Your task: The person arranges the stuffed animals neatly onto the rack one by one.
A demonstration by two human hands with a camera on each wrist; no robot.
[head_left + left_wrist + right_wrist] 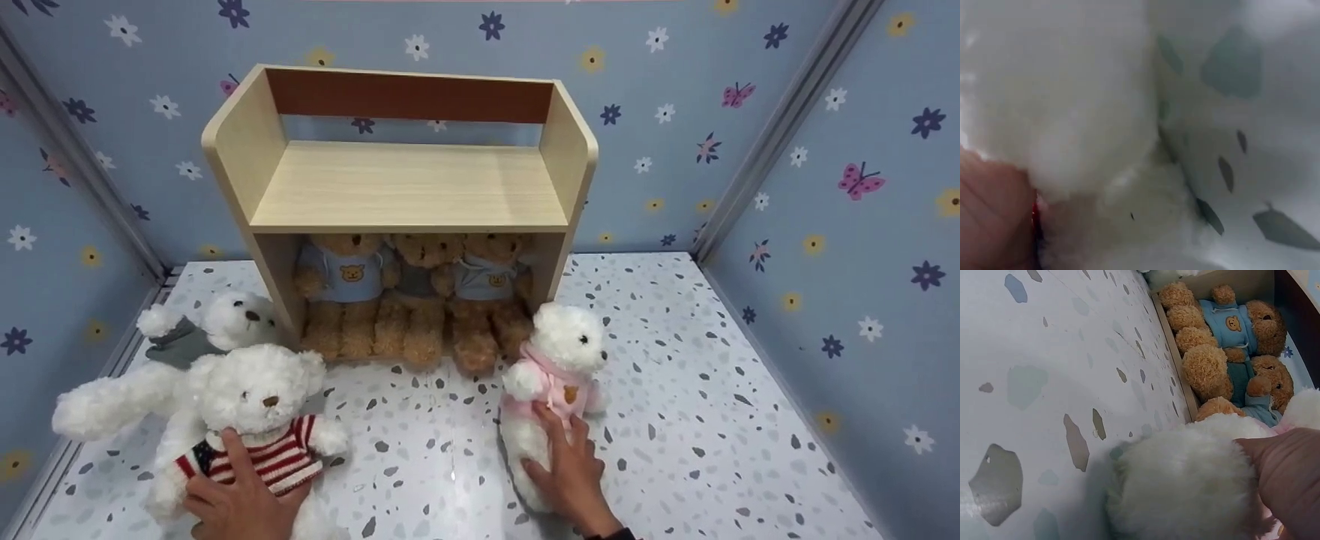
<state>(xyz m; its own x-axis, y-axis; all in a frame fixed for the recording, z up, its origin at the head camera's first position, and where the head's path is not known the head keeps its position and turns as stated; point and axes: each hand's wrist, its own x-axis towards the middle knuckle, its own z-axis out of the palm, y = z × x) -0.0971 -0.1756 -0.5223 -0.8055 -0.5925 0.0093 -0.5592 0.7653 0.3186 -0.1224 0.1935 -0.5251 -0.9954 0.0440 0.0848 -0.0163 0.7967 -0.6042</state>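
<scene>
My left hand grips the torso of a white teddy bear in a red-and-white striped sweater, one finger lying up its chest. Blurred white fur fills much of the left wrist view, beside part of that hand. On the right, my right hand holds a white teddy bear in a pink hoodie by its lower body. That bear leans upright near the shelf's right front corner. In the right wrist view, its white fur lies under my thumb.
A two-level wooden shelf stands at the back. Several brown bears in blue or grey tops sit in its lower level. Another white bear in grey lies behind the striped one. Flowered panels enclose the speckled surface.
</scene>
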